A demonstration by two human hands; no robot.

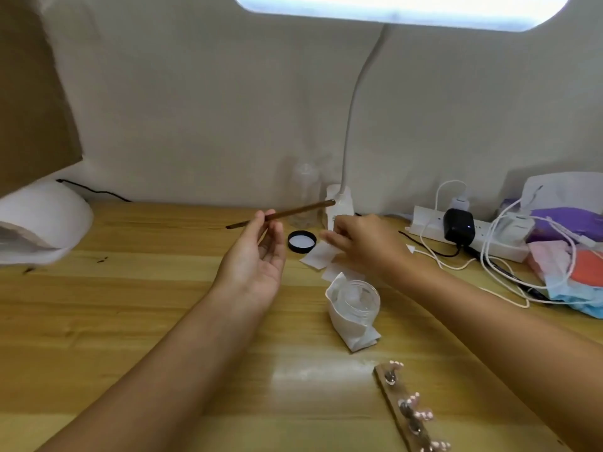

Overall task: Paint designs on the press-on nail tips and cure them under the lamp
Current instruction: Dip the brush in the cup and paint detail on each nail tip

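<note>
Head view puts my left fingertips [261, 217] pinched on a brown brush [300, 211], thumb under and fingers over, near the dark tip end; the long handle slants up and away to the right, clear of the table [130, 305]; the rest of the left hand [257, 252] is palm-up and loosely cupped.

My right fingers [329, 238] reach out over the white pads [318, 256] lying flat beside the black lid [301, 241]; motion blur hides the tips, so I cannot tell whether they grasp a pad or only touch it; the right hand [365, 246] is knuckles-up above them.

I judge the step to be fetching a pad to wipe the bristles; to do it well I would lift one pad only, hold the brush level so nothing drips, and draw the tip through the pad from ferrule outward, not scrub.

Nearer me stands the open jar [360, 296] of clear liquid, wrapped in tissue [352, 334]; it looks easy to tip, so the right forearm should pass above it.

Nail tips [414, 406] sit on a wooden strip [390, 391] at the near right edge, well apart from both hands; a white domed unit [45, 220] at far left may be the curing lamp.
</note>
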